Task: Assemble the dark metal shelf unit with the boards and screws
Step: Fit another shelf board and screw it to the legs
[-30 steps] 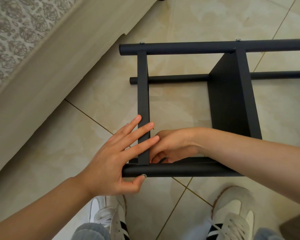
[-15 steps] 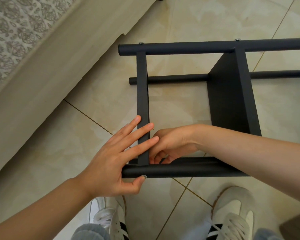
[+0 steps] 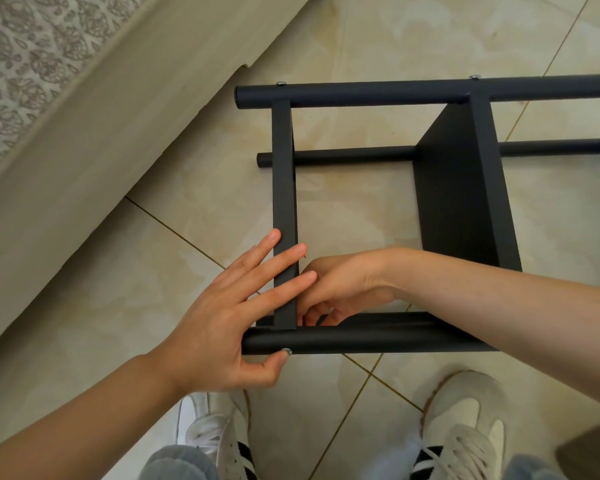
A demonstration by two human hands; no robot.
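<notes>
A: What is the room like down there?

B: A floor [image 3: 413,36] of glossy beige tiles with thin brown joints. Along the upper left runs a pale wood-grain furniture panel [image 3: 84,161], with grey patterned fabric [image 3: 25,46] above it. A brown corner [image 3: 593,448] cuts in at the lower right, and I cannot tell what it belongs to.

A: And where is the shelf unit?

B: The dark metal shelf unit [image 3: 395,95] lies on its side on the tiles, just in front of two white sneakers [image 3: 465,427] with black stripes.

A: Count the parts for me.

B: Three round tubes show plainly, and a fourth sits just behind the near tube [image 3: 361,341], partly covered by the forearm. There is one flat crossbar [image 3: 284,188] at the left end and one dark board [image 3: 461,195] standing on edge between the tubes. Two screw heads [image 3: 281,83] stick out of the far tube.

A: The hands?

B: Two. The left hand [image 3: 219,327] lies flat on the crossbar, fingers straight and spread, thumb against the underside of the near tube. The right hand [image 3: 343,282] reaches inside the frame to the joint of crossbar and near tube. Its fingers curl downward, and whether they pinch anything I cannot tell, since the tips are hidden behind the metal
</notes>
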